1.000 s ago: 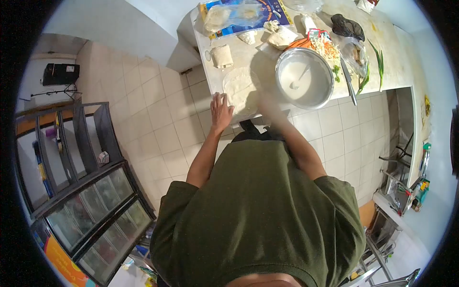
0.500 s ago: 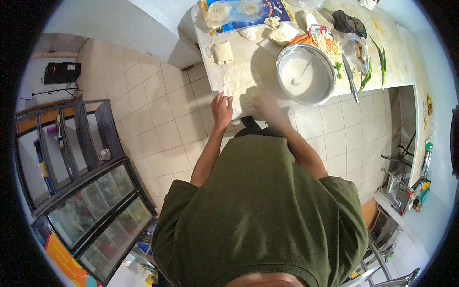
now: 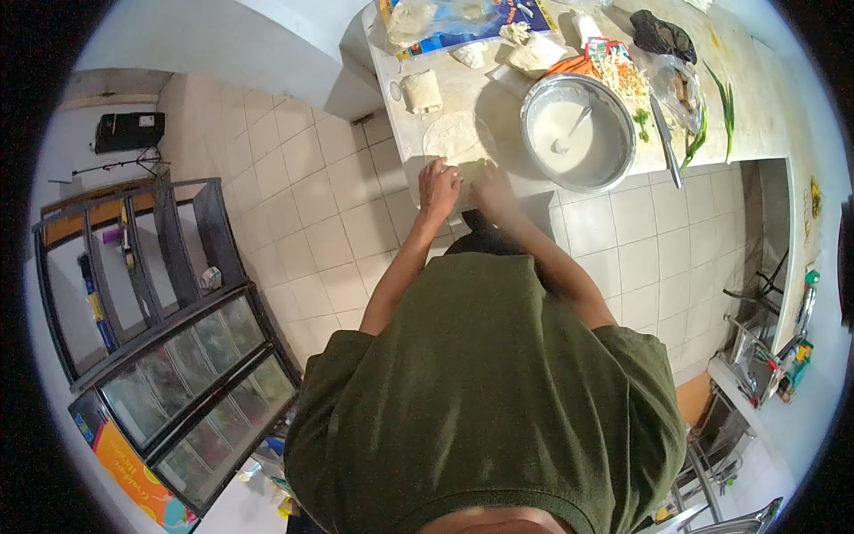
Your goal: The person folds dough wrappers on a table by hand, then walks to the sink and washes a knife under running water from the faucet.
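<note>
A thin, pale, round dough sheet (image 3: 458,133) lies flat near the table's front left corner. At its near edge, my left hand (image 3: 439,189) has its fingers bent and closed on the dough. My right hand (image 3: 492,191) is beside it, at the right of the same edge, with its fingers smeared by motion. Beyond the sheet sits a folded, pale dough parcel (image 3: 422,92). To the right, a metal bowl (image 3: 622,158) holds a white liquid with a spoon (image 3: 574,129) standing in it.
Shredded vegetables (image 3: 618,73) are piled behind the bowl. A knife (image 3: 664,141) juts over the table's front edge, near green onions (image 3: 728,111). At the back lie a blue plastic package (image 3: 471,37) and a black bag (image 3: 663,36). A dark shelf unit (image 3: 169,294) stands left.
My left hand has moved right along the sheet's near edge, closer to my right hand. The whole view has shifted slightly.
</note>
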### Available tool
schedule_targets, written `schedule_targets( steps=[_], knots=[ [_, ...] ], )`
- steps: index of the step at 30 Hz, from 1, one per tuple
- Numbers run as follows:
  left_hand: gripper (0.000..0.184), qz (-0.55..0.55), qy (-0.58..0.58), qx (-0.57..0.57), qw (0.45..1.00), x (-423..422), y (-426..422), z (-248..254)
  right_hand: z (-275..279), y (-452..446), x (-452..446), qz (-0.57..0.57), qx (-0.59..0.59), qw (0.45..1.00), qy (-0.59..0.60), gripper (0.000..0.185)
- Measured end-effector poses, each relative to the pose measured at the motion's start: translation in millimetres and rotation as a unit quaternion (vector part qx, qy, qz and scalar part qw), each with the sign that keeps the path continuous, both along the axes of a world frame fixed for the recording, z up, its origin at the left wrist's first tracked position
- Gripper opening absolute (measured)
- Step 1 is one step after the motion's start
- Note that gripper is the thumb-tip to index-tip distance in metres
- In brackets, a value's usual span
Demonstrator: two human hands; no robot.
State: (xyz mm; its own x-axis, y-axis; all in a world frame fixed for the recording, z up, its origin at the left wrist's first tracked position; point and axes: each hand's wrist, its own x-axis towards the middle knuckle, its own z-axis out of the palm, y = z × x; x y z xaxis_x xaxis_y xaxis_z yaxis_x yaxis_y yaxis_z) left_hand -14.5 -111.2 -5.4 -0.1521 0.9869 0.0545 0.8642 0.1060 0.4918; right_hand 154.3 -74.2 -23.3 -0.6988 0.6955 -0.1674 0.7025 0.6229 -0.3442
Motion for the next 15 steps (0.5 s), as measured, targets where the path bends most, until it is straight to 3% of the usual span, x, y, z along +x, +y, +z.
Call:
schedule_targets(
  steps=[11, 14, 15],
  knots=[
    [0.015, -0.070, 0.066, -0.049, 0.994, 10, 13, 3, 3, -5, -5, -0.059, -0.023, 0.998, 0.011, 0.029],
    [0.014, -0.070, 0.044, -0.067, 0.994, 9, 11, 0, 4, -3, -7, -0.063, -0.004, 0.998, -0.007, 0.030],
    [0.014, -0.076, 0.048, -0.053, 0.995, 8, 10, 0, -9, -8, -8, -0.088, 0.079, 0.991, 0.067, 0.024]
  ],
)
